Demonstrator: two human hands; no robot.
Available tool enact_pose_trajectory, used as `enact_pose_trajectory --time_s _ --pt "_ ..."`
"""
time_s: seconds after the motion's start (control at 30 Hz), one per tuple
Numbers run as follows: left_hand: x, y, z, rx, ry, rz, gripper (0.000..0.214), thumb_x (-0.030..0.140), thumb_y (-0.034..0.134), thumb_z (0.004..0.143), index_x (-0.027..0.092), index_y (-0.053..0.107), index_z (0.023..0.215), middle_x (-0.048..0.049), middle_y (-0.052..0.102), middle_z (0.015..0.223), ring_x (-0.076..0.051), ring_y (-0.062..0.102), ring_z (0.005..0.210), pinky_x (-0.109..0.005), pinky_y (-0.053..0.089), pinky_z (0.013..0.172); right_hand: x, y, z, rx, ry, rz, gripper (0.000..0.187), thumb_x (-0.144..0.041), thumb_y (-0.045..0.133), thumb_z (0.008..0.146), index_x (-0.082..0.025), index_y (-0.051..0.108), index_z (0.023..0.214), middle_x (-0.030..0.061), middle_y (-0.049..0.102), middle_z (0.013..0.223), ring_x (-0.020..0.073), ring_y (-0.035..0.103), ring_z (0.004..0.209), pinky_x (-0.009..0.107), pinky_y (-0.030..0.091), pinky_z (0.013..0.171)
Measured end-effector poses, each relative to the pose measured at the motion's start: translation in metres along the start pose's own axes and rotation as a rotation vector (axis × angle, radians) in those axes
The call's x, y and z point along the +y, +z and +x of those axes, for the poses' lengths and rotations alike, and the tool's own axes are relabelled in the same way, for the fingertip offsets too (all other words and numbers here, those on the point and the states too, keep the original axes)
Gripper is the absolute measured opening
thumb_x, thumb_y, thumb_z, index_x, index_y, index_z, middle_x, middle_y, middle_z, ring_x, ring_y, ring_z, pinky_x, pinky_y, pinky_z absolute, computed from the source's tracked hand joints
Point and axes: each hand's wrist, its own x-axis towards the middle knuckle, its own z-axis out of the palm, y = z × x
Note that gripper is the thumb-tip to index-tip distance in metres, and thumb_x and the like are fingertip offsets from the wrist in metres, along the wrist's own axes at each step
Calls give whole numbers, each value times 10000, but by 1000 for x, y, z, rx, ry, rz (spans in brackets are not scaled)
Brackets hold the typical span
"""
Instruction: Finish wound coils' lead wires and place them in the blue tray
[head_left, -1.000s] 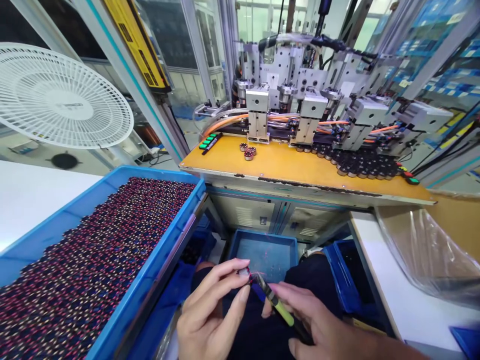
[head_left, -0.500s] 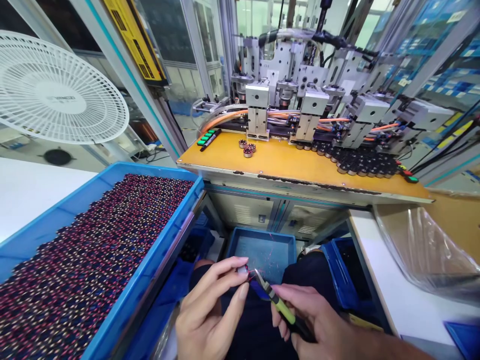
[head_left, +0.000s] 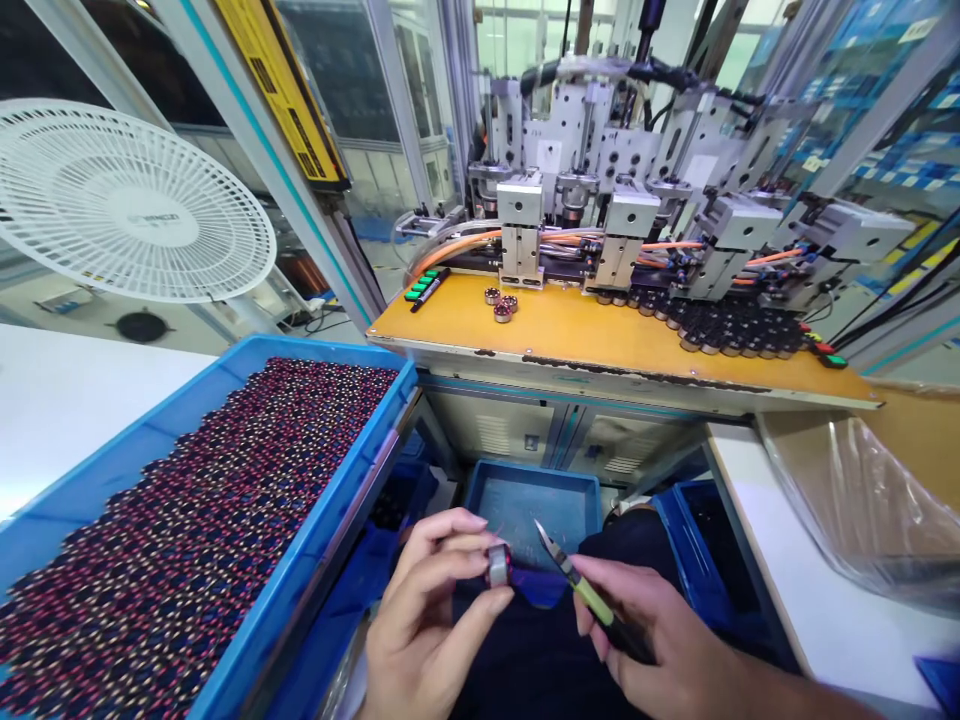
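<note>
Between the thumb and fingers of my left hand [head_left: 439, 610] is a small motor stator [head_left: 498, 566], a grey metal ring with red windings. My right hand [head_left: 645, 620] is wrapped round a pair of cutting pliers [head_left: 589, 595] with yellow-green and black handles. The pliers' pointed tip is up and to the right of the stator, apart from it. Below both hands, a blue tray [head_left: 480, 490] with bits of thin wire in it sits low between my knees.
A large blue bin [head_left: 300, 560] full of similar wound parts is on my left. Ahead, an orange bench [head_left: 570, 335] carries a few loose stators [head_left: 502, 312], many black-topped parts [head_left: 739, 328] and a machine [head_left: 630, 215]. A white fan [head_left: 150, 215] stands at left, plastic-wrapped cardboard [head_left: 855, 500] at right.
The pliers have drawn away from the stator, to the right and slightly up. My left hand has turned the stator so more of its metal ring shows. The camera view has shifted slightly.
</note>
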Motion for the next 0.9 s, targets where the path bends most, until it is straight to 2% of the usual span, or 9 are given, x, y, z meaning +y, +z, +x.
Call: enact_pose_trajectory --time_s 0.13,0.27,0.53,0.9 --pt "1 0 2 27 -4 -109 552 -79 704 735 246 583 1165 -51 709 1071 -198 739 990 -324 648 843 -8 -8 -13 -84 -15 119 604 -182 582 883 -231 482 1476 124 606 1106 161 628 907 337 545 863" --pt "1 4 0 53 12 -101 630 -117 680 724 252 569 1223 -31 745 1060 -191 742 1026 -316 632 898 -11 -9 -17 -165 -16 157 651 -297 658 881 -240 460 1499 130 602 1121 195 628 987 412 504 980" --pt "6 6 -3 79 -12 -72 642 -71 710 737 284 602 1261 0 784 1060 -175 763 982 -280 632 888 -9 0 -11 -204 4 217 693 -516 650 901 -238 451 1505 140 602 1108 198 609 950 417 514 937" --pt "9 3 -5 56 -21 -70 608 -61 720 744 273 628 1243 -16 792 1060 -177 766 974 -277 634 888 -21 4 -8 -219 75 179 652 -571 612 904 -233 518 1453 118 583 1035 162 592 833 345 523 796"
